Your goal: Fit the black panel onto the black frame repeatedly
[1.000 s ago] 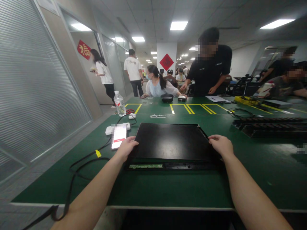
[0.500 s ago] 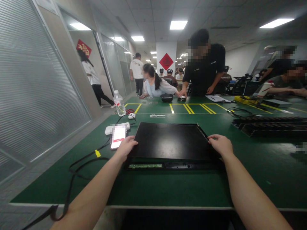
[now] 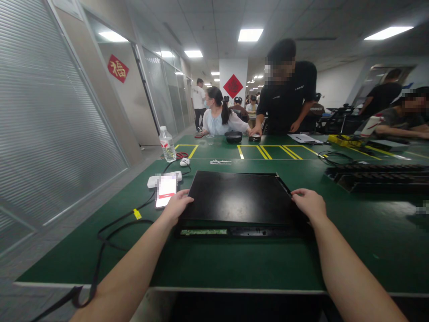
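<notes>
A dark, glossy flat panel (image 3: pixel 239 197), like a display screen, sits over a black frame (image 3: pixel 288 232) on the green table. My left hand (image 3: pixel 180 205) grips the panel's left edge, thumb on top and fingers partly hidden beneath. At the opposite edge, my right hand (image 3: pixel 310 203) pinches the panel's right side. Along the near side, the panel stands apart from the frame, baring a green circuit strip (image 3: pixel 203 232). A thin gap also shows at the far right corner.
Left of the panel lie a lit phone (image 3: pixel 166 191), a white power strip (image 3: pixel 154 181) and a black cable (image 3: pixel 100 237). A water bottle (image 3: pixel 167 144) and red-handled scissors (image 3: pixel 182 155) stand farther back. Black racks (image 3: pixel 378 179) lie at right. Two people are across the table.
My hands and the panel stay almost still. In the background, the person walking at the left doorway has gone from view, and another walker has moved slightly to the right.
</notes>
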Action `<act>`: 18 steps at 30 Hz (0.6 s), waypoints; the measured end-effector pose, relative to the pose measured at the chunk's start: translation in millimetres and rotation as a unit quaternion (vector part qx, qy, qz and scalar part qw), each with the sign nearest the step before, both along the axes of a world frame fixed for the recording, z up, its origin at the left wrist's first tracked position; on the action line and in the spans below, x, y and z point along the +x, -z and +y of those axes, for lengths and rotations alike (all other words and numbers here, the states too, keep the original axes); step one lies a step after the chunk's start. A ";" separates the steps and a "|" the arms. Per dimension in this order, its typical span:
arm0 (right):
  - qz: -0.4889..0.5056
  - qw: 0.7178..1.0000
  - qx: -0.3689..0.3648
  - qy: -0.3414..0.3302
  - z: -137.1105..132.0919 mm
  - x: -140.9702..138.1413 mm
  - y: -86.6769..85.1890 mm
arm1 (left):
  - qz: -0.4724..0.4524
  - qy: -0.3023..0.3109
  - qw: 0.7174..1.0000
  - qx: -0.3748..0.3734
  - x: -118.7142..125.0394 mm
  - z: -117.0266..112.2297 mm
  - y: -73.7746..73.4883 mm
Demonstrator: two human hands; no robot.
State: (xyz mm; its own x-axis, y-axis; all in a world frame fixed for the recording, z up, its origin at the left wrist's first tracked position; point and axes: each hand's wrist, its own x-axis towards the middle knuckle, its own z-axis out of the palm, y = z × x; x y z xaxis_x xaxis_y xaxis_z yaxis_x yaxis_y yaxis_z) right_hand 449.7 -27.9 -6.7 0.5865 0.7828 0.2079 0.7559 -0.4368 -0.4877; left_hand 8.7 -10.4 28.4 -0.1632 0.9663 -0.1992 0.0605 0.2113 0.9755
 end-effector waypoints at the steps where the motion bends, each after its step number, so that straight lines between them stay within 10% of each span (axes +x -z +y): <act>1: -0.003 1.000 -0.002 0.000 -0.2 -0.6 -0.7 | -0.003 -0.003 1.000 0.001 0.0 -0.2 0.0; 18: -0.008 1.000 -0.020 -0.008 2.1 1.5 1.6 | -0.010 -0.011 1.000 -0.016 1.4 -1.6 -2.4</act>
State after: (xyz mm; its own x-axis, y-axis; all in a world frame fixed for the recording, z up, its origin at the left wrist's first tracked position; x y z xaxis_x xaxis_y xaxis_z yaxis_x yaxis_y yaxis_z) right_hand 451.3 -25.9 -8.3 0.5706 0.8002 0.1847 0.7705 -0.4437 -0.4577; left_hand 10.2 -12.0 30.8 -0.1794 0.9555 -0.2343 0.0352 0.2442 0.9691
